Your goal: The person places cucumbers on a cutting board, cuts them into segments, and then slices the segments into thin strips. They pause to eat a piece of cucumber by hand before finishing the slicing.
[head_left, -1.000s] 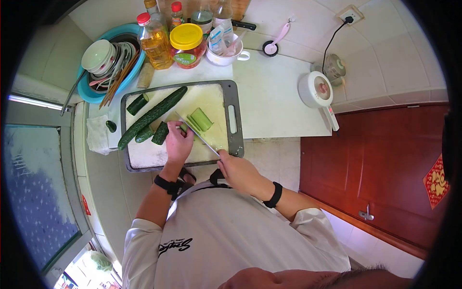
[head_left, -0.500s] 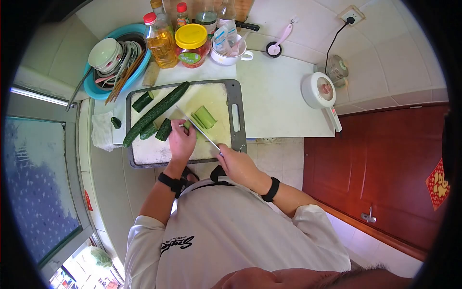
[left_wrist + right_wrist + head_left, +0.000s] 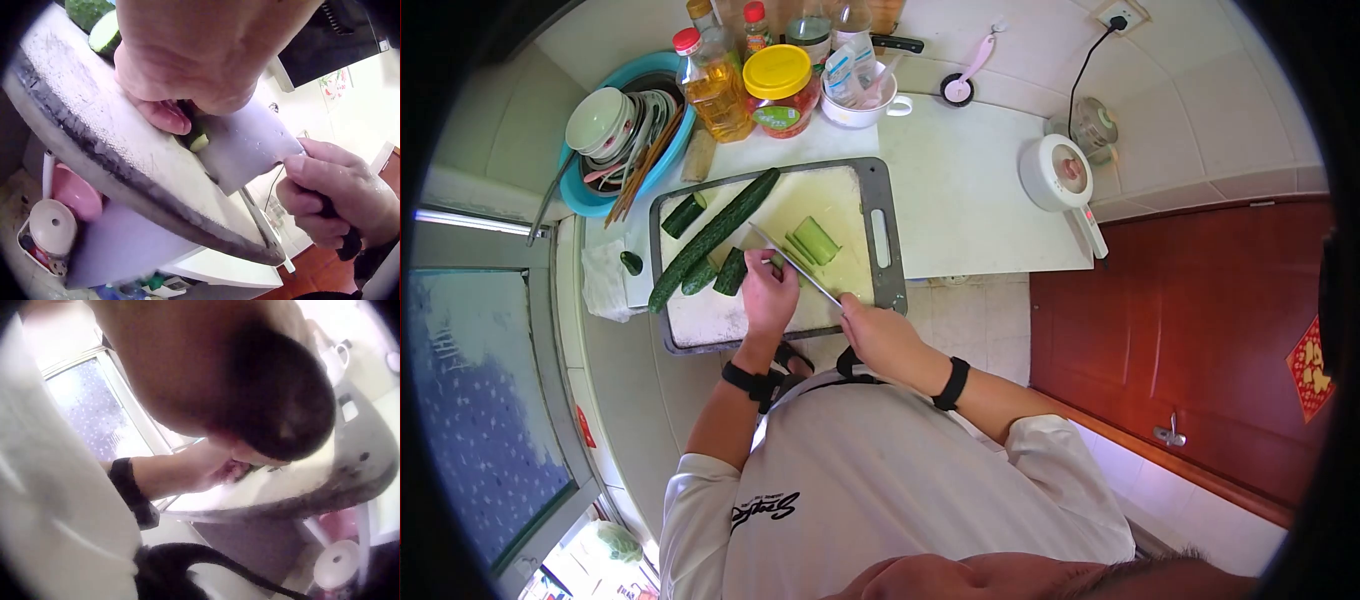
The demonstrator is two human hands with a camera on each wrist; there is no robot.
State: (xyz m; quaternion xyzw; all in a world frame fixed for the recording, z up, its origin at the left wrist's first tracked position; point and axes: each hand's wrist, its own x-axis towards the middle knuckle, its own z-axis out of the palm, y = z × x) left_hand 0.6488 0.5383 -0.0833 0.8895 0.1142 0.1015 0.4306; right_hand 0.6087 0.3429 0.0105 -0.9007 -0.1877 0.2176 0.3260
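Right hand (image 3: 885, 335) shifted slightly inward over the cutting board (image 3: 700, 325)

Compared with half a second ago, I register the grip on the knife (image 3: 253, 147) farther in from the board's near edge. Right hand: wrapped around the knife handle. Left hand (image 3: 770, 295): fingers bent, holding the cucumber piece (image 3: 199, 143) down at the board's middle, just beside the blade; I see this piece only partly, as the fingers cover it. Whole cucumber (image 3: 715, 240): lying diagonally across the board's left half, with dark-green chunks (image 3: 730, 270) on both sides of it. Light-green cut sections (image 3: 818, 240): on the board, right of the blade. Blue basin (image 3: 572, 185): beyond the board's far left corner. White pot (image 3: 1040, 190): right of the board, well apart.
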